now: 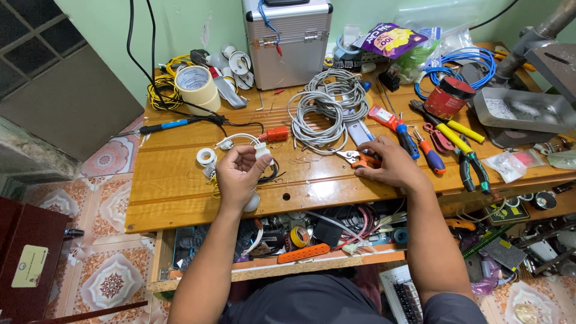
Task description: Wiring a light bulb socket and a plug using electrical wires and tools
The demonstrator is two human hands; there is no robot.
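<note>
Left hand (239, 174) raised, fingers curled around a small white plug (262, 151); right hand (390, 163), at three o'clock, palm down, gripping orange-handled pliers (359, 158) on the wooden workbench (168, 192).

Light: bright and even, coming from overhead
Glare: white sheen on the varnished wooden bench (180, 192), strongest near its front edge
Shadows: short and soft; the shelf under the bench sits dim
Focus: sharp throughout, no motion blur
Edges: wide-angle bending towards the corners
</note>
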